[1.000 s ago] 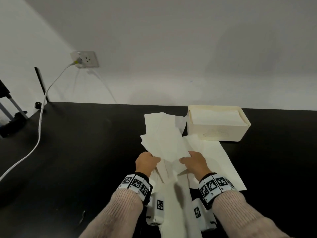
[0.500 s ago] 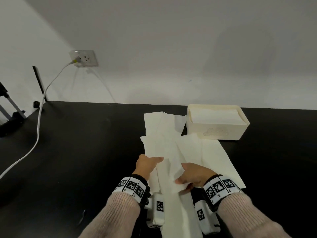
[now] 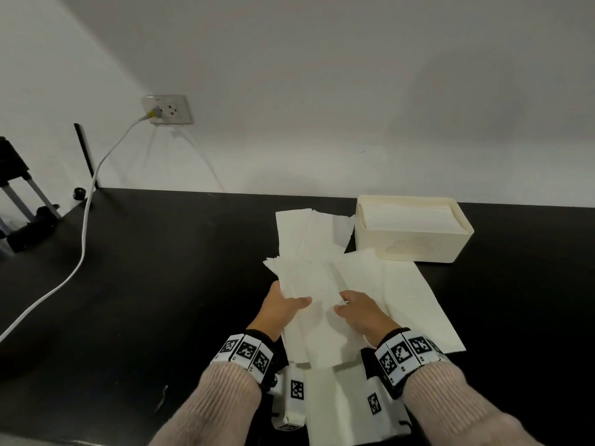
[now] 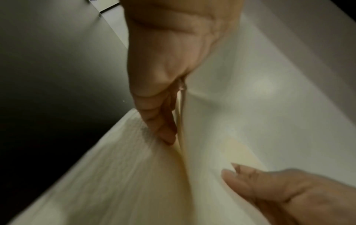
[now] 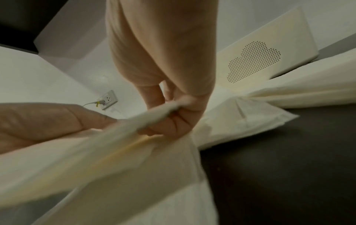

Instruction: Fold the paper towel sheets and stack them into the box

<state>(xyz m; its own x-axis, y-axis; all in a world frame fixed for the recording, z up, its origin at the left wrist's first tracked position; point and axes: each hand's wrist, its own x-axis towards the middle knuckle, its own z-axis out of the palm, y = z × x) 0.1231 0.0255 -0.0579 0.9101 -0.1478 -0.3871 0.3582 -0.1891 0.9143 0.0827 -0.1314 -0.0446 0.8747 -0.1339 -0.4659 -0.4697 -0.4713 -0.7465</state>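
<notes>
A white paper towel sheet [image 3: 317, 297] is held low over the black table [image 3: 161, 284] between both hands. My left hand [image 3: 285, 309] pinches its left edge, thumb on top and fingers [image 4: 161, 121] underneath. My right hand [image 3: 355, 312] pinches the right edge, with fingers [image 5: 173, 120] curled round the bunched paper [image 5: 108, 152]. The cream box [image 3: 415, 246] with a dotted cloud mark [image 5: 254, 60] stands at the back right and holds folded sheets [image 3: 409, 217].
More loose sheets lie on the table: one behind the hands [image 3: 309, 230], one to the right [image 3: 415, 304], one near my wrists [image 3: 335, 400]. A white cable [image 3: 85, 233] runs from the wall socket [image 3: 167, 109] across the table's left side.
The sheet, bunched and raised between my hands a second ago, has come down and spread flatter. Both hands keep their hold; the right one dipped back and returned.
</notes>
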